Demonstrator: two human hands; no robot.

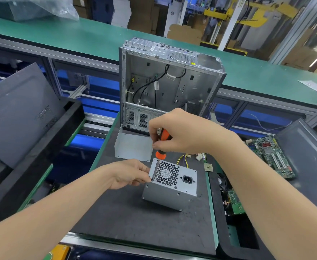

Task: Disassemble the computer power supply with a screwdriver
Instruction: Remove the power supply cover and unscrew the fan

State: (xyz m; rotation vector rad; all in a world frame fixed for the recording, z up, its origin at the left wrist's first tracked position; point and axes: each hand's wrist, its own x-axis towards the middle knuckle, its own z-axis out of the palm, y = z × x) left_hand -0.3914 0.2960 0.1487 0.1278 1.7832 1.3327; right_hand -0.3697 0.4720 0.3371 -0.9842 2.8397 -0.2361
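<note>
Black bench mat (135,222): left hand (127,174) pinches the power supply (172,196) corner, right hand (176,132) grips the screwdriver (161,154) on its seven-o'clock screw (152,179); best kept square, pressed firmly.

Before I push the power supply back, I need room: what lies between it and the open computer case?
In the head view, a bent grey metal panel stands between power supply and computer case; the right hand grips the screwdriver beside it.
</note>
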